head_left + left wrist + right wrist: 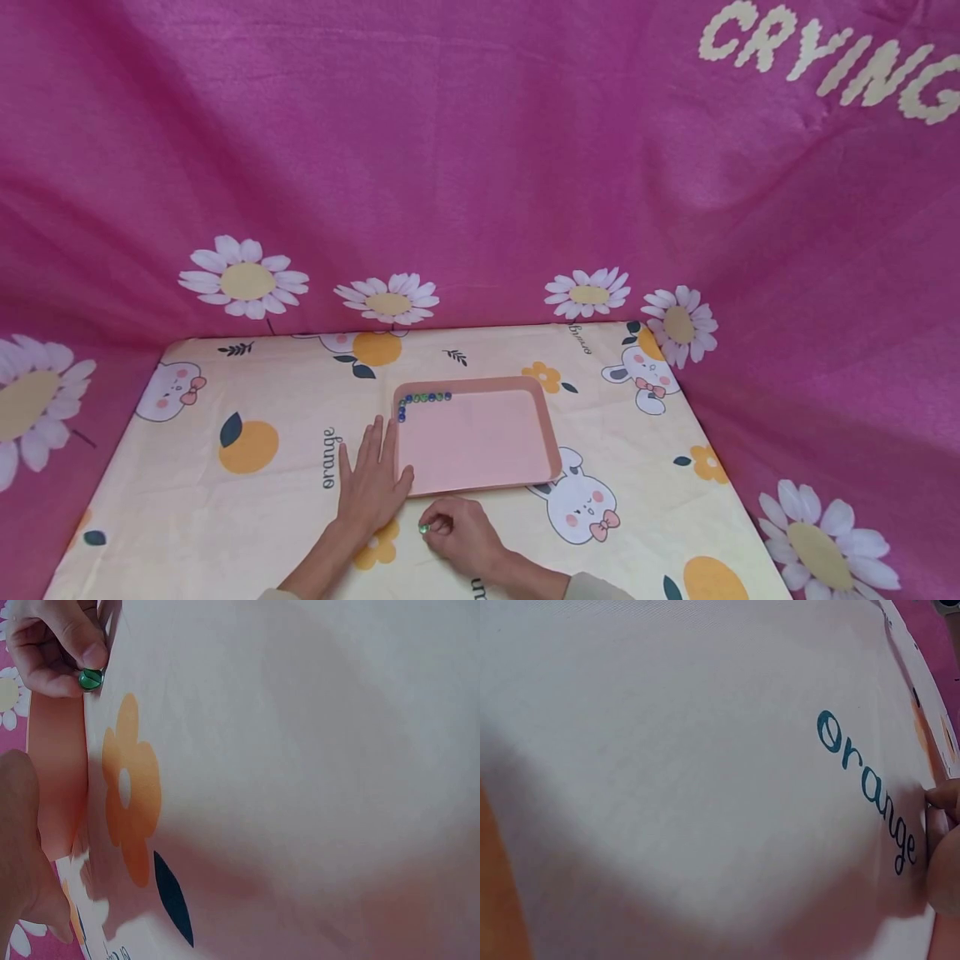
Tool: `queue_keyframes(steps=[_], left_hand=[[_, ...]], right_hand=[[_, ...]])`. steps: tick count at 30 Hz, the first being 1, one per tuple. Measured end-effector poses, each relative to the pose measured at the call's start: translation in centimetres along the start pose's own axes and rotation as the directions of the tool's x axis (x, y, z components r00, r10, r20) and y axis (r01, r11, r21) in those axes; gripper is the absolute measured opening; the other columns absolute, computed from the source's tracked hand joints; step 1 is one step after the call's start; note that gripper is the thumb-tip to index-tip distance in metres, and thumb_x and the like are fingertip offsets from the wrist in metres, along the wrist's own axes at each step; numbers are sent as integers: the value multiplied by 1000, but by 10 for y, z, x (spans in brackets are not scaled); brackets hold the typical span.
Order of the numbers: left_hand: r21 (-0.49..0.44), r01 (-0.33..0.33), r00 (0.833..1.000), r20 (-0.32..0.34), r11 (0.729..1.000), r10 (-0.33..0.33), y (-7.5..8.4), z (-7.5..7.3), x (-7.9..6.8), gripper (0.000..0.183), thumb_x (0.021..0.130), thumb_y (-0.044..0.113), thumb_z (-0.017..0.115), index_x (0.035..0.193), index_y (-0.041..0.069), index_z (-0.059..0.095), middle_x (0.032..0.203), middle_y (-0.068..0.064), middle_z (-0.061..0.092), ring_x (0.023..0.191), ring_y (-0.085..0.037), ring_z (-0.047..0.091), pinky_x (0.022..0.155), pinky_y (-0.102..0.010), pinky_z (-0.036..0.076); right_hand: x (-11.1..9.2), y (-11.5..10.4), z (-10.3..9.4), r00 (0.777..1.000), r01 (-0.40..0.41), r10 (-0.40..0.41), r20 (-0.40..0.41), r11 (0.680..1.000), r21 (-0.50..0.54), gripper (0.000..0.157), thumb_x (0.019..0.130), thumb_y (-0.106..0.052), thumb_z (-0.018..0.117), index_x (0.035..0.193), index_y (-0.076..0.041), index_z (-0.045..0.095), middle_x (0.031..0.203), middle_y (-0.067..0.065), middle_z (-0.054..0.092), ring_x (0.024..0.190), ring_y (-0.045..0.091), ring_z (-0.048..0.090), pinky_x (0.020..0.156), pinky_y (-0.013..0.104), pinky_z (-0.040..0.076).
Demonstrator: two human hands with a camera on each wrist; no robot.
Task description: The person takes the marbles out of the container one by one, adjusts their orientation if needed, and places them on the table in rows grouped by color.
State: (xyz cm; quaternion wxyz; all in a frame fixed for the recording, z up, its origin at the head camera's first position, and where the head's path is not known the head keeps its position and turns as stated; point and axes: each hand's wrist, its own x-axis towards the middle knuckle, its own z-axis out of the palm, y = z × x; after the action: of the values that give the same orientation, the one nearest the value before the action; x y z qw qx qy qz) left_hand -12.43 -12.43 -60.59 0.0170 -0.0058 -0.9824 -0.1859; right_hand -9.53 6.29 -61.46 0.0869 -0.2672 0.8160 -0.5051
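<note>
Between thumb and fingertips my right hand (467, 533) pinches a green glass marble (424, 528), just in front of the tray's near edge. The left wrist view shows that marble (91, 679) closer, with a line across its surface. My left hand (371, 487) lies with its fingers extended and spread along the left side of the pink tray (480, 487), thumb by the near left corner. Inside the tray, blue and green marbles (423, 398) form a row along the far edge, turning down the left side. Only part of the right hand (946, 855) enters the right wrist view.
A cream tablecloth (187, 517) printed with oranges, flowers and rabbits covers the table under the tray. Behind and beside the table hangs a magenta cloth (480, 167) with daisies and lettering.
</note>
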Motion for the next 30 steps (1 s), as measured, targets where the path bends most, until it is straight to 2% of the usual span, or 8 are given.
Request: queue_keyframes(steps=[5, 15, 24, 30], left_hand=[[-3, 3, 1000, 3, 1000, -3, 1, 0, 0, 82, 95, 43, 57, 158, 3, 22, 163, -19, 18, 149, -36, 16, 117, -64, -1], [0, 3, 1000, 3, 1000, -3, 1, -1, 0, 82, 95, 42, 57, 158, 3, 22, 163, -19, 18, 149, -36, 16, 116, -65, -1], [4, -1, 1000, -20, 1000, 1, 1, 0, -1, 81, 95, 42, 57, 158, 4, 24, 163, -19, 20, 149, -36, 17, 117, -64, -1], [15, -7, 1000, -30, 1000, 8, 1, 0, -2, 81, 94, 43, 57, 158, 4, 25, 163, -19, 20, 149, -37, 19, 116, -65, 0]], right_hand=[[0, -1, 0, 999, -48, 48, 14, 999, -1, 17, 77, 7, 73, 84, -8, 72, 77, -11, 62, 68, -6, 56, 60, 14, 52], [-1, -1, 0, 997, -80, 80, 12, 997, 0, 21, 77, 7, 73, 86, -12, 70, 78, -11, 61, 68, -5, 56, 60, 15, 52], [-1, -1, -5, 991, -135, 136, -3, 985, 104, 20, 77, 5, 73, 90, -10, 71, 80, -5, 65, 70, -1, 59, 62, 18, 54], [6, -17, -21, 978, -209, 206, 41, 964, 165, 15, 83, 5, 69, 93, -6, 72, 81, -1, 69, 71, 3, 60, 65, 18, 53]])
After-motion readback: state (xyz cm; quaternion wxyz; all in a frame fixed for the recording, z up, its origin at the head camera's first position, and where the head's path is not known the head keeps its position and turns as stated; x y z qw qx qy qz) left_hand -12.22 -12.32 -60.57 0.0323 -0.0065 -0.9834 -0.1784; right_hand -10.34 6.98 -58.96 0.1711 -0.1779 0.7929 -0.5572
